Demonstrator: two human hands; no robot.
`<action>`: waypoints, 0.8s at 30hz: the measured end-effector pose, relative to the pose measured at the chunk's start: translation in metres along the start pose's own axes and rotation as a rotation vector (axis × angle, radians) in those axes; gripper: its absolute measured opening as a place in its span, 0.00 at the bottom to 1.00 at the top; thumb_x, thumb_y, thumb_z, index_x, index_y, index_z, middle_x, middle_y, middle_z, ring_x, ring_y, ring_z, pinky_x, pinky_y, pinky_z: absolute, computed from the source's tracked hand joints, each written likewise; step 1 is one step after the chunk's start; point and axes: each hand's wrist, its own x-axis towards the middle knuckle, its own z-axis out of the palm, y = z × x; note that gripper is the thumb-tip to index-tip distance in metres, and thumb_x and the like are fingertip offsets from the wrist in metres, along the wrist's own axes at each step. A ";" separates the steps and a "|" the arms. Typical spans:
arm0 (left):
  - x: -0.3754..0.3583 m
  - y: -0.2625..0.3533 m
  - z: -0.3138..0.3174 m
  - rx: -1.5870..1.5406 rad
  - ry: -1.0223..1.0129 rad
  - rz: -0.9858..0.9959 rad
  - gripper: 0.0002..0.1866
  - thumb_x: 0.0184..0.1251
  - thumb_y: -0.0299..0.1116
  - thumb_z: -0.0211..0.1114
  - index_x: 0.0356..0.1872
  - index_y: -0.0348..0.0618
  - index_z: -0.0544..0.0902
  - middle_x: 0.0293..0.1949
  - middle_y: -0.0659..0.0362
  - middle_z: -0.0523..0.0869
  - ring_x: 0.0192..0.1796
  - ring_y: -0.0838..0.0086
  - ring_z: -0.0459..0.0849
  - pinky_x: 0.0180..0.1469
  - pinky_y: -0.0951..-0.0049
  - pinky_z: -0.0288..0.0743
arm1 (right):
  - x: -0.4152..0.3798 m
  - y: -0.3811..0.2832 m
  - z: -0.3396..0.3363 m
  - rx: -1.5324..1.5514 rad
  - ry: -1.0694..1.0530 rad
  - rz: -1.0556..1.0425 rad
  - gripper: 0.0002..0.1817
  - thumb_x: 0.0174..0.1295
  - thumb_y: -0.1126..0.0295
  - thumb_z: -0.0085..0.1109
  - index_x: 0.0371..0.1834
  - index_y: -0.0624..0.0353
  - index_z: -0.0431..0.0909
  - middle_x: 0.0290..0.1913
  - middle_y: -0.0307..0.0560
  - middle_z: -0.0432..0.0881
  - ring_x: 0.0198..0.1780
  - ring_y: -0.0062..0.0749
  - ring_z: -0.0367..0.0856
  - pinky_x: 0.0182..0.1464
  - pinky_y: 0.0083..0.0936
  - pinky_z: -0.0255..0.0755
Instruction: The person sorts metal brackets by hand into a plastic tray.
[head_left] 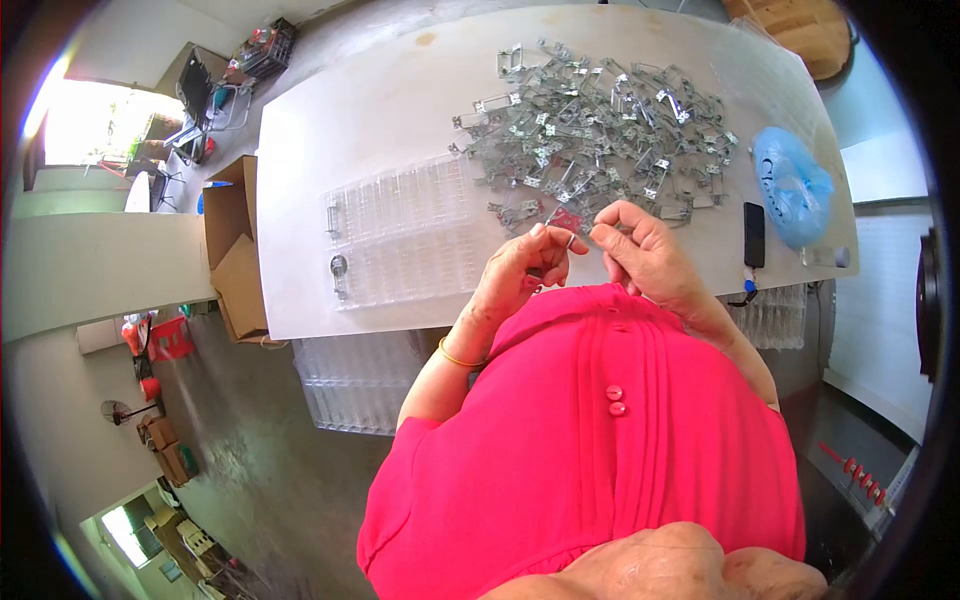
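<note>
My left hand (515, 268) is at the table's near edge, its fingers curled and pressed together; whatever they grip is too small to make out. Close by on the right, my right hand (655, 262) pinches with thumb and forefinger, and the thing between them is hidden or too tiny to name. Just beyond both hands spreads a heap of small metal clip-like brackets (590, 130). A small red piece (566, 219) lies at the heap's near side. Left of my hands is a clear plastic tray (400, 240) with rows of slots; a metal bracket (333, 220) and a dark round-headed metal part (339, 268) sit at its left end.
On the white table (300, 130) are a blue plastic bag (792, 185), a black phone (754, 235) and a small clear bottle (825, 257) at right. More clear trays (360, 385) are below the near edge. A cardboard box (235, 250) stands against the left side.
</note>
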 end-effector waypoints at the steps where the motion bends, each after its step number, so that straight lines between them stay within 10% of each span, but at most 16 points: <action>1: 0.003 -0.002 0.002 0.022 -0.017 -0.010 0.31 0.80 0.55 0.45 0.51 0.31 0.81 0.22 0.66 0.70 0.28 0.81 0.68 0.32 0.78 0.60 | 0.000 0.001 -0.004 -0.001 0.001 0.000 0.08 0.77 0.63 0.52 0.45 0.55 0.74 0.22 0.31 0.74 0.20 0.10 0.66 0.21 0.11 0.59; 24: 0.028 -0.048 0.079 0.374 0.229 0.134 0.26 0.82 0.52 0.47 0.51 0.36 0.82 0.26 0.68 0.70 0.29 0.84 0.62 0.32 0.79 0.57 | -0.020 0.011 -0.085 -0.158 -0.102 -0.019 0.07 0.75 0.68 0.53 0.43 0.61 0.75 0.28 0.32 0.74 0.28 0.12 0.70 0.29 0.16 0.64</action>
